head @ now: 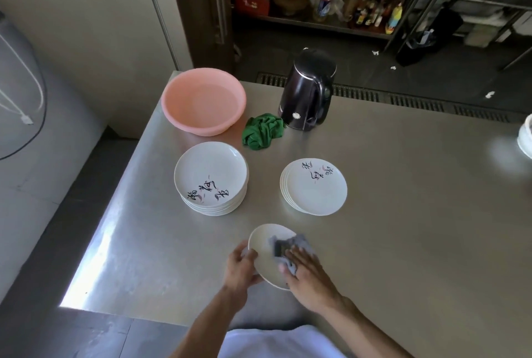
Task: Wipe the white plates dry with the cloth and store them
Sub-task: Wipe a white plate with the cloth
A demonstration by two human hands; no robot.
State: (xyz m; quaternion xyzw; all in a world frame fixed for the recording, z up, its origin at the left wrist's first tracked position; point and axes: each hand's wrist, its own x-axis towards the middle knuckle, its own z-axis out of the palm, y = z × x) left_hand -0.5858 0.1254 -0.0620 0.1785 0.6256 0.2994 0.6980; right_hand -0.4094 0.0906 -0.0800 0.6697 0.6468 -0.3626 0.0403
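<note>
My left hand (241, 268) grips the left rim of a white plate (266, 254), tilted above the steel table near its front edge. My right hand (305, 274) presses a grey cloth (285, 248) against the plate's face, fingers spread over the cloth. Behind them stand two stacks of white plates with black writing: a taller stack (211, 178) to the left and a lower stack (315, 186) to the right.
A pink basin (203, 100) holding water sits at the table's (417, 213) back left corner. A crumpled green cloth (263, 131) lies beside a black kettle (308, 90). A white bowl (525, 136) shows at the right edge. The table drops off on the left.
</note>
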